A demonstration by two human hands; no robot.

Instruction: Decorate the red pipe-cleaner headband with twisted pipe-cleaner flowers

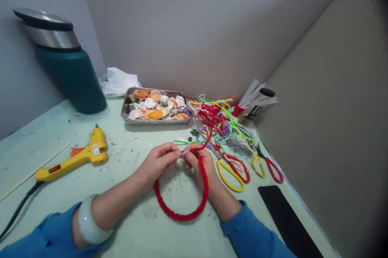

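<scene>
A thick, fuzzy red pipe-cleaner ring (181, 217) hangs in a loop between my hands, just above the table. My left hand (160, 162) is closed in a pinch at the ring's upper left end. Opposite it, my right hand (200, 165) pinches the other end, fingertips almost touching the left ones. A small whitish, translucent bit (186, 152) shows between the fingertips; its kind is unclear. From the right hand a thin red pipe cleaner (208, 140) sticks up toward the pile behind. My fingers hide where the ends meet.
A metal tray (151, 123) of seashells stands behind my hands, beside tangled colourful pipe cleaners (212, 114). Two pairs of scissors (232, 175) (268, 165) and a black strip (287, 221) lie right. Left are a yellow glue gun (72, 161), a thin stick (36, 171) and a green flask (71, 76).
</scene>
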